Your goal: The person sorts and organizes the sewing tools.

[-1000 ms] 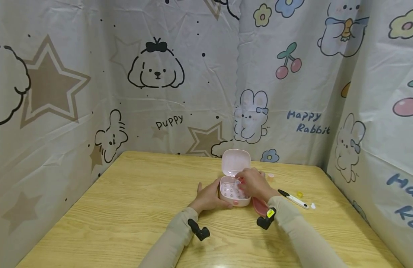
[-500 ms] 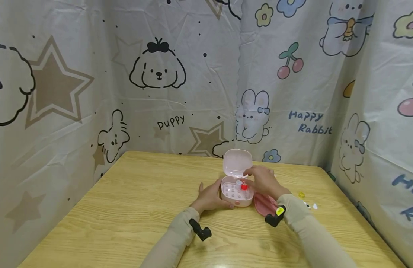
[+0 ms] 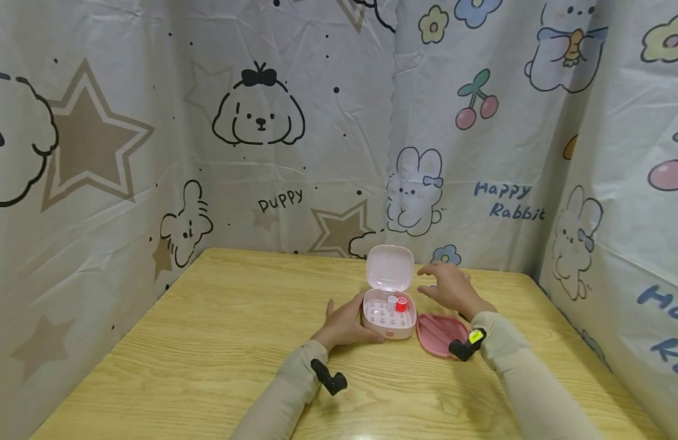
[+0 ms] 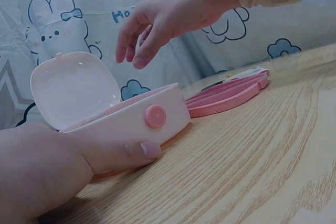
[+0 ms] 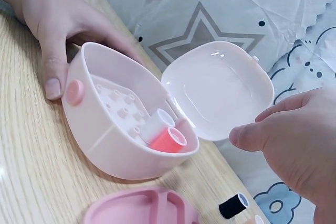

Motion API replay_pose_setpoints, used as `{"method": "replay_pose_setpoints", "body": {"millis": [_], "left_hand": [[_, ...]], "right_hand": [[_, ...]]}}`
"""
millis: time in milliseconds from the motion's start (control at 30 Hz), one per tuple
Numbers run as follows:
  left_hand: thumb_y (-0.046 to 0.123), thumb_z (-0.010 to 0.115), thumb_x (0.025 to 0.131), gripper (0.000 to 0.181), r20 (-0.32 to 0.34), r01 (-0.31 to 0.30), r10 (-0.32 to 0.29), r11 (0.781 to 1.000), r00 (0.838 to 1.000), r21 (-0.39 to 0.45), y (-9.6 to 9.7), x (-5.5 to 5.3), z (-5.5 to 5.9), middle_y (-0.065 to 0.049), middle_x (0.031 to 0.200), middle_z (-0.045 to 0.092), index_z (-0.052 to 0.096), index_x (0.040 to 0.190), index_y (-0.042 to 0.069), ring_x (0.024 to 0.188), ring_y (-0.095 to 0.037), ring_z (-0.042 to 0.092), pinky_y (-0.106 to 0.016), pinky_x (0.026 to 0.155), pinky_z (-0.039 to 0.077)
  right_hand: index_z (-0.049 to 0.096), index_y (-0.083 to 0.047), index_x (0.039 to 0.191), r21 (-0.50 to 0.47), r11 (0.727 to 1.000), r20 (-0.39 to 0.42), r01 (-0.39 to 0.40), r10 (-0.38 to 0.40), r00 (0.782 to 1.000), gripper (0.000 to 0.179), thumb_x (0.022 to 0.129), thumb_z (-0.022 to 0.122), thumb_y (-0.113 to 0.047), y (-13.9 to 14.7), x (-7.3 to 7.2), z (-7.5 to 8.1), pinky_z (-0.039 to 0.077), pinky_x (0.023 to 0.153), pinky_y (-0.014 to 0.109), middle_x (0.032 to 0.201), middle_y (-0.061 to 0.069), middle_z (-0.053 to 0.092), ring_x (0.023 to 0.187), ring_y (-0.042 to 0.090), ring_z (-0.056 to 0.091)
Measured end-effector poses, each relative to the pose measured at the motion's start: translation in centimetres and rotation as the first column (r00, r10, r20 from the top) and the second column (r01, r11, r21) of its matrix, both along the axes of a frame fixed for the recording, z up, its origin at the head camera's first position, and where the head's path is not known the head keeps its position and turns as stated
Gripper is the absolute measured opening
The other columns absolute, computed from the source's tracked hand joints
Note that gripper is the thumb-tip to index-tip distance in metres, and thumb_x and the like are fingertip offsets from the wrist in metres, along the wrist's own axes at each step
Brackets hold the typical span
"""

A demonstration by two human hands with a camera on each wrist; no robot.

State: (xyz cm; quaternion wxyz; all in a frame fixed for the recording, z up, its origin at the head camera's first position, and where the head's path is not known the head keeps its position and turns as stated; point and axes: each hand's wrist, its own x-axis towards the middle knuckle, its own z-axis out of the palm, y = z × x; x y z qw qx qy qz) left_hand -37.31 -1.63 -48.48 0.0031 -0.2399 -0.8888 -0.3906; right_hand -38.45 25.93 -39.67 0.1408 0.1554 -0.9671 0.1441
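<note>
A pale pink sewing box (image 3: 390, 334) stands on the table with its lid (image 3: 390, 267) raised. My left hand (image 3: 344, 324) grips its left side, thumb along the front below a round pink button (image 4: 155, 116); the other fingers are partly hidden behind the box. Inside, a white thread spool (image 5: 158, 121) and a red thread spool (image 5: 168, 140) stand side by side at the back right, among rows of small pegs. To the right of the lid, my right hand (image 3: 453, 290) hovers above the table, fingers loosely bent with nothing seen between them.
Right of the box lies a darker pink divided tray (image 3: 435, 336). A black thread spool (image 5: 234, 206) lies behind it, with a peach-coloured piece (image 5: 258, 220) at the frame's edge. Printed curtains (image 3: 284, 165) hang behind the table.
My right hand has withdrawn from inside the box and moved to the right, uncovering the white and red spools. My left hand has kept its grip on the box.
</note>
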Motion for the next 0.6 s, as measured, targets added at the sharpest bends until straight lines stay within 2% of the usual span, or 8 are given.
{"method": "replay_pose_setpoints", "body": {"millis": [167, 333, 600], "left_hand": [[0.055, 0.096, 0.066, 0.116, -0.001, -0.004, 0.004, 1.0, 1.0, 0.001, 0.0, 0.0, -0.1, 0.002, 0.155, 0.05, 0.036, 0.16, 0.021, 0.14, -0.026, 0.048, -0.068, 0.116, -0.009], [0.055, 0.096, 0.066, 0.116, 0.0, -0.005, 0.005, 1.0, 1.0, 0.002, 0.0, -0.1, -0.2, 0.002, 0.156, 0.049, 0.037, 0.16, 0.021, 0.141, -0.027, 0.047, -0.068, 0.116, -0.009], [0.054, 0.096, 0.066, 0.116, -0.004, -0.002, 0.002, 1.0, 1.0, 0.002, 0.0, -0.2, -0.3, 0.003, 0.156, 0.049, 0.037, 0.16, 0.022, 0.141, -0.026, 0.047, -0.067, 0.116, -0.009]], "right_hand": [[0.074, -0.008, 0.122, -0.003, 1.0, -0.003, 0.015, -0.015, 1.0, 0.04, 0.089, 0.083, -0.027, 0.8, 0.0, 0.1, 0.043, 0.086, 0.065, 0.126, 0.02, 0.065, 0.117, 0.044, 0.057], [0.072, -0.007, 0.126, -0.004, 1.0, -0.004, 0.026, -0.026, 1.0, 0.046, 0.089, 0.083, -0.033, 1.6, -0.3, 0.1, 0.043, 0.087, 0.067, 0.126, 0.02, 0.064, 0.119, 0.044, 0.056], [0.067, -0.007, 0.134, -0.008, 0.999, 0.005, 0.041, -0.041, 0.999, 0.055, 0.089, 0.081, -0.036, 2.7, -0.5, 0.1, 0.038, 0.093, 0.072, 0.141, 0.026, 0.056, 0.129, 0.05, 0.049]]}}
